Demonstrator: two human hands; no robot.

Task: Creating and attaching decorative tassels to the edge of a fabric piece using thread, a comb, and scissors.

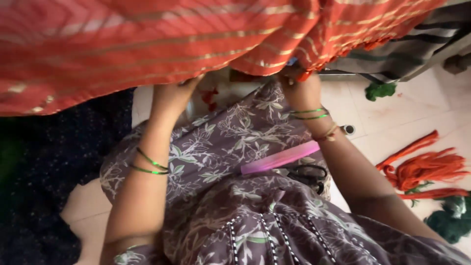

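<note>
**Both hands up under the red cloth's edge**

Going left to right: our left hand (171, 95) is raised to the lower edge of the red cloth (147, 44) with the gold stripes. Its fingers are tucked under the fabric, so we can't tell how they're closed. Our right hand (299, 88) is up at the fringed edge, fingers pinched narrow on something small there, probably a tassel or thread, but it's too hidden to say for sure.

If we're working that edge, we'd keep the left hand pulling the cloth taut so the right has a steady spot.

On our lap sit a pink comb (279, 158) and black scissors (309, 175), touching, right under the right wrist. Easy to knock off. On the floor (392, 122) to the right: orange thread bundles (427, 169) and green thread (380, 90), well apart from the hands.
</note>
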